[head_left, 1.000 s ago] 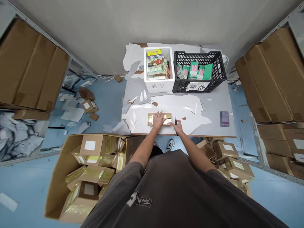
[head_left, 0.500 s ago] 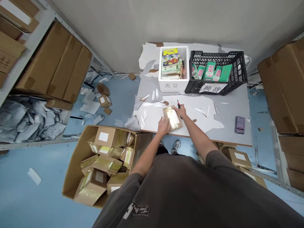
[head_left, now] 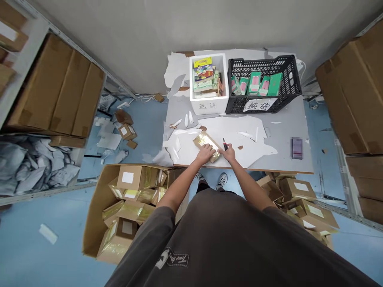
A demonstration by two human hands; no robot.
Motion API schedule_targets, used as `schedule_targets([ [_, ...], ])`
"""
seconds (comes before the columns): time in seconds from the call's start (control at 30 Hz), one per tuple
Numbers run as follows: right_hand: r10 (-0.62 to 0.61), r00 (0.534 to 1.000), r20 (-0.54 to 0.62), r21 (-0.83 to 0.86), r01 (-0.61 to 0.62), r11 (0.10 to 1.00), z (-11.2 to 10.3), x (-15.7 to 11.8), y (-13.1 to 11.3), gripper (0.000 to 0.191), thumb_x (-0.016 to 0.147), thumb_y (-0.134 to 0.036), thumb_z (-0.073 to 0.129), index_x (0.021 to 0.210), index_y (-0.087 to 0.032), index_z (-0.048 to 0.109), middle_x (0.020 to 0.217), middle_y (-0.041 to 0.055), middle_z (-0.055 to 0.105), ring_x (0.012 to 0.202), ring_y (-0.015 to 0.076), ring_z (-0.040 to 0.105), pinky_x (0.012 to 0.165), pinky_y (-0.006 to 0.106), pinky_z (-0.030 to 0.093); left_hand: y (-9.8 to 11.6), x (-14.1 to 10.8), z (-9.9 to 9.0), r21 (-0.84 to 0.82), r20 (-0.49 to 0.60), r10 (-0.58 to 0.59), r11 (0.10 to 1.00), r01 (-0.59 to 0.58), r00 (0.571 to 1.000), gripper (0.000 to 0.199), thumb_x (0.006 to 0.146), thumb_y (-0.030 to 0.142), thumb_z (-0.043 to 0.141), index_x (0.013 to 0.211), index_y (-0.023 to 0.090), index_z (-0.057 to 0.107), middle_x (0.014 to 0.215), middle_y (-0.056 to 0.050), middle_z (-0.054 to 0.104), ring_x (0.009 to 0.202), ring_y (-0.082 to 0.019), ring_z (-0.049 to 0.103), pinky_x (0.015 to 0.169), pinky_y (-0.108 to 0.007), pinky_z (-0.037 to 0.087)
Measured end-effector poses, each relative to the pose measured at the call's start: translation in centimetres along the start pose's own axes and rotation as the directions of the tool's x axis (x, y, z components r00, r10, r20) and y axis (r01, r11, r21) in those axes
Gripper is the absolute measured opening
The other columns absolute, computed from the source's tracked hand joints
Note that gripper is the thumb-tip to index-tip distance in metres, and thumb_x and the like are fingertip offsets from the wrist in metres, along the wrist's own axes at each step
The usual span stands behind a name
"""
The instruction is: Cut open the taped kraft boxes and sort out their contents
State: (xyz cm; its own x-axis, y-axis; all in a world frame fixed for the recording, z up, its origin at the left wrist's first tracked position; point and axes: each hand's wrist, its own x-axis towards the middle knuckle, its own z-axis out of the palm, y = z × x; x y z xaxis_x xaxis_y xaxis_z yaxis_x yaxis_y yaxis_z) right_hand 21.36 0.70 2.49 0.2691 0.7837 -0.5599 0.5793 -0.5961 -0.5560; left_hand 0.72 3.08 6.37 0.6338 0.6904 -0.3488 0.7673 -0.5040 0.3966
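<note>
A small cardboard box point(head_left: 198, 140), wrapped in shiny yellowish tape, lies at a slant near the table's front edge. My left hand point(head_left: 205, 154) grips it from above, its fingers over the near part of the box. My right hand point(head_left: 229, 153) is closed round a red and black utility knife point(head_left: 225, 144), which points away from me. The right fingertips touch or nearly touch the box's right side. The blade is too small to make out.
On the table point(head_left: 287, 159) stand a white foam box point(head_left: 209, 107) of packets and a black crate point(head_left: 265, 104) of green boxes. Paper scraps point(head_left: 245, 134) and a blurred phone-like object point(head_left: 297, 148) lie there. A large carton point(head_left: 92, 215) of parcels stands left; more parcels point(head_left: 297, 187) lie right.
The small box has been turned counter-clockwise on the table. My left hand has moved from its left side onto its near part. My right hand has shifted lower, still holding the knife.
</note>
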Motion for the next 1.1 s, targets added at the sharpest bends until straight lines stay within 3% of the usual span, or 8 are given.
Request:
schedule_targets([
  [0.1, -0.05, 0.999, 0.019, -0.013, 0.05, 0.999, -0.4, 2.0, -2.9, 0.066, 0.084, -0.057, 0.084, 0.129, -0.024, 0.049, 0.118, 0.0137, 0.076, 0.106, 0.0313, 0.071, 0.086, 0.036, 0.054, 0.0, 0.0, 0.1, 0.042, -0.051, -0.105, 0.993, 0.107, 0.993, 0.047, 0.089, 0.026, 0.076, 0.135, 0.022, 0.071, 0.151, -0.02, 0.06, 0.153, -0.041, 0.045, 0.128, -0.057, 0.034],
  [0.2, -0.149, 0.988, 0.044, 0.03, 0.148, 0.989, -1.4, 3.0, -3.9, 0.054, 0.091, -0.053, 0.08, 0.124, -0.024, 0.049, 0.112, 0.0111, 0.076, 0.098, 0.0281, 0.071, 0.081, 0.034, 0.054, 0.1, 0.2, 0.3, 0.054, -0.085, -0.194, 0.978, 0.199, 0.977, 0.055, 0.082, 0.027, 0.086, 0.134, 0.023, 0.067, 0.169, -0.017, 0.049, 0.162, -0.04, 0.038, 0.13, -0.056, 0.034],
  [0.33, -0.242, 0.951, 0.193, 0.236, 0.195, 0.952, -2.8, 1.9, -1.6, 0.025, 0.107, -0.051, 0.058, 0.112, -0.028, 0.048, 0.088, -0.0005, 0.07, 0.069, 0.019, 0.068, 0.064, 0.027, 0.054, 0.6, 0.7, 0.7, 0.073, -0.081, -0.261, 0.961, 0.267, 0.962, 0.062, 0.078, 0.025, 0.091, 0.135, 0.018, 0.067, 0.172, -0.021, 0.047, 0.162, -0.042, 0.039, 0.129, -0.053, 0.038],
  [0.43, -0.306, 0.886, 0.349, 0.282, 0.212, 0.936, -3.4, 0.3, 0.8, 0.023, 0.109, -0.047, 0.054, 0.1, -0.026, 0.05, 0.079, -0.0042, 0.067, 0.055, 0.0138, 0.063, 0.057, 0.023, 0.052, 0.9, 0.9, 0.9, 0.084, -0.086, -0.29, 0.951, 0.297, 0.953, 0.066, 0.079, 0.026, 0.09, 0.138, 0.013, 0.065, 0.169, -0.026, 0.049, 0.16, -0.044, 0.042, 0.127, -0.054, 0.04],
  [0.67, -0.282, 0.808, 0.517, 0.165, 0.229, 0.959, -4.3, 0.2, 1.3, 0.021, 0.108, -0.04, 0.057, 0.094, -0.025, 0.058, 0.059, -0.0062, 0.057, 0.045, 0.0148, 0.054, 0.049, 0.024, 0.045, 0.8, 0.8, 1.7, 0.08, -0.093, -0.31, 0.945, 0.318, 0.946, 0.072, 0.079, 0.033, 0.091, 0.143, 0.013, 0.063, 0.173, -0.025, 0.044, 0.161, -0.043, 0.04, 0.126, -0.051, 0.041],
  [0.9, -0.212, 0.755, 0.62, 0.157, 0.145, 0.977, -4.6, 1.2, 0.0, 0.035, 0.099, -0.054, 0.076, 0.09, -0.023, 0.061, 0.053, -0.0051, 0.054, 0.038, 0.0129, 0.046, 0.042, 0.025, 0.036, 0.8, 1.2, 2.0, 0.116, -0.066, -0.343, 0.93, 0.349, 0.937, 0.088, 0.078, 0.03, 0.091, 0.155, 0.008, 0.053, 0.17, -0.028, 0.047, 0.162, -0.043, 0.039, 0.126, -0.05, 0.04],
  [1.0, -0.188, 0.718, 0.671, 0.174, 0.094, 0.98, -4.3, 0.3, 0.8, 0.035, 0.102, -0.052, 0.073, 0.09, -0.023, 0.058, 0.052, -0.0054, 0.053, 0.038, 0.0126, 0.046, 0.041, 0.024, 0.036, 0.8, 1.6, 1.7, 0.114, -0.058, -0.36, 0.924, 0.364, 0.931, 0.094, 0.079, 0.03, 0.089, 0.16, 0.008, 0.047, 0.164, -0.027, 0.054, 0.162, -0.04, 0.041, 0.125, -0.048, 0.041],
  [1.1, -0.202, 0.691, 0.694, 0.2, 0.084, 0.976, -4.7, -0.7, 2.2, 0.032, 0.106, -0.048, 0.07, 0.091, -0.023, 0.055, 0.053, -0.0063, 0.054, 0.038, 0.0124, 0.047, 0.041, 0.023, 0.037, 0.7, 1.7, 1.2, 0.109, -0.049, -0.348, 0.93, 0.352, 0.936, 0.083, 0.08, 0.037, 0.091, 0.152, 0.014, 0.058, 0.171, -0.024, 0.048, 0.163, -0.041, 0.038, 0.126, -0.049, 0.04],
])
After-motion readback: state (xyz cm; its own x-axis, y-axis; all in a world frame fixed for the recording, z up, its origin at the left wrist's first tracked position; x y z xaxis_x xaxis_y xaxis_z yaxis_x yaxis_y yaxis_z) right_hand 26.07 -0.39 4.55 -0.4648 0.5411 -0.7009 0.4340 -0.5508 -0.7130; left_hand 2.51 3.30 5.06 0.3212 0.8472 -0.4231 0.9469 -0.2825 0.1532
